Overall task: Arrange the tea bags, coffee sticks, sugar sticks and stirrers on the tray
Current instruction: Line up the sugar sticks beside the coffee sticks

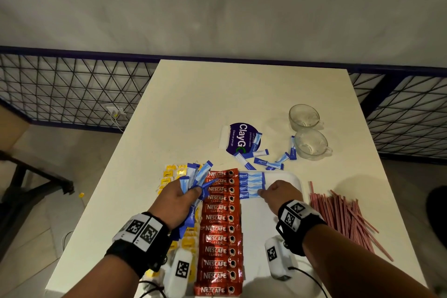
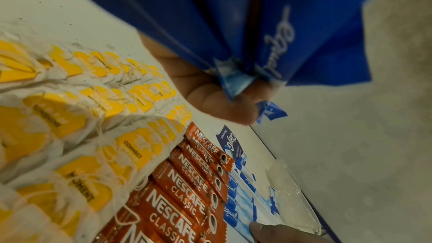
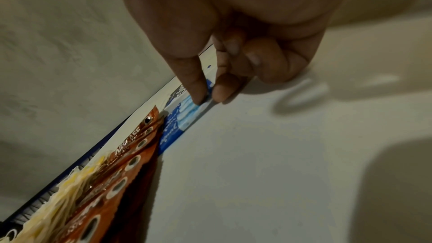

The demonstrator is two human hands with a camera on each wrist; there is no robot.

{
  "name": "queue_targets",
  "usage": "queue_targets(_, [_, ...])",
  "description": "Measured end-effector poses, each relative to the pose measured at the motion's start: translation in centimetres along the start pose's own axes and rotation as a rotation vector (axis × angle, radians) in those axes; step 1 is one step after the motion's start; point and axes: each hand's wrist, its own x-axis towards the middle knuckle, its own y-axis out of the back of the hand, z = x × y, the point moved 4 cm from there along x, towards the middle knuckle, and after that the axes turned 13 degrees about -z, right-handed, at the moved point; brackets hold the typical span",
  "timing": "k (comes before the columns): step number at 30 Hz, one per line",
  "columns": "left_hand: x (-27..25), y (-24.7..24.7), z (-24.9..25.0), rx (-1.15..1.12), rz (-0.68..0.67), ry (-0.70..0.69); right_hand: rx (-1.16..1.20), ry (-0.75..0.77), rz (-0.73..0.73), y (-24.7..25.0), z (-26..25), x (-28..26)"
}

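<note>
On the white tray [image 1: 294,180] lie yellow tea bags [image 1: 169,175] at the left, a column of red coffee sticks [image 1: 219,227] in the middle, and several blue sugar sticks [image 1: 250,185] in a short row beside them. My left hand [image 1: 180,197] grips a fanned bundle of blue sugar sticks [image 2: 268,25] above the tea bags. My right hand [image 1: 278,192] pinches the right end of the lowest laid sugar stick [image 3: 195,107] between thumb and forefinger, flat on the tray. Red-striped stirrers [image 1: 343,215] lie in a heap on the table right of the tray.
More loose sugar sticks [image 1: 268,161] are scattered on the table behind the tray, near a purple round sign [image 1: 242,139]. Two glass cups [image 1: 308,133] stand at the back right. A wire fence runs behind the white table [image 1: 242,94].
</note>
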Motion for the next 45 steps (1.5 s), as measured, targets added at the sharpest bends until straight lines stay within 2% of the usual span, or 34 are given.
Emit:
queue_targets(11, [0.1, -0.1, -0.1, 0.026, 0.006, -0.004, -0.065, 0.044, -0.025, -0.2, -0.2, 0.3])
queue_targets(16, [0.1, -0.2, -0.2, -0.008, -0.002, 0.008, 0.008, 0.024, 0.018, 0.4, -0.6, -1.1])
queue_targets(18, [0.0, -0.3, -0.1, -0.054, -0.028, 0.008, 0.045, 0.131, 0.054, 1.0, -2.2, -2.7])
queue_targets(20, [-0.1, -0.8, 0.2, -0.041, -0.060, 0.000, 0.169, 0.347, 0.034, 1.3, -4.6, -4.9])
queue_targets(23, [-0.2, -2.0, 1.5, 0.034, -0.114, -0.035, 0.452, 0.659, -0.160, 1.3, -8.0, -8.1])
queue_targets(26, [-0.1, -2.8, 2.5, 0.085, -0.186, -0.091, 0.419, 0.766, -0.178, 1.7, -9.4, -9.1])
queue_targets(32, [-0.1, -3.1, 2.8, 0.154, -0.234, -0.099, 0.579, 0.694, -0.170, 2.7, -9.2, -8.5])
queue_targets(37, [-0.7, -2.2, 2.2, 0.097, -0.170, -0.084, 0.723, 0.664, -0.205, 3.8, -7.9, -8.4])
queue_targets(41, [-0.9, -1.2, 1.1, 0.068, -0.094, -0.021, 0.752, 0.581, -0.252, 4.0, -6.3, -8.1])
queue_targets(45, [-0.9, -0.6, 0.5, 0.023, -0.054, 0.018, 0.802, 0.454, -0.219, 4.1, -4.6, -7.2])
